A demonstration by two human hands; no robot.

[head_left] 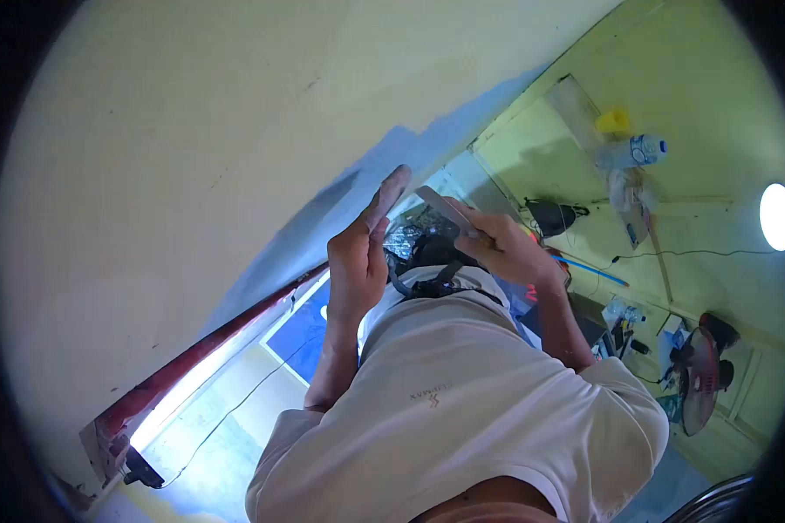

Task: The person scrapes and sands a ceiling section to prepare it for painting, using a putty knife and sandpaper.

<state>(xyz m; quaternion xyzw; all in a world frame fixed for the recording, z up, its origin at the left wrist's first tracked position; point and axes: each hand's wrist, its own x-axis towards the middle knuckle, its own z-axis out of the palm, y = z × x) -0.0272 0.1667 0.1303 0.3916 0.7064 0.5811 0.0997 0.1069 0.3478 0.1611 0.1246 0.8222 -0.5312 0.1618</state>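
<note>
My right hand (506,248) is closed round a flat grey plate (445,209), which looks like a scraper blade; its handle is hidden by my fingers. Facing it, my left hand (358,257) is raised with the fingers stretched out together and the thumb alongside. Pale dust or paste whitens the left fingertips, and I see nothing held there. A small gap separates the left fingers from the plate. Close beyond my left hand is a cream wall surface (192,157) with a bluish-grey patch (323,209) along its edge.
At the right are a water bottle (632,152), a yellow cup (613,121), a fan (699,381) and a bright lamp (776,217). A blue rod (591,270) lies beyond my right wrist. A lit tube (196,381) and hanging cable (227,417) are at lower left.
</note>
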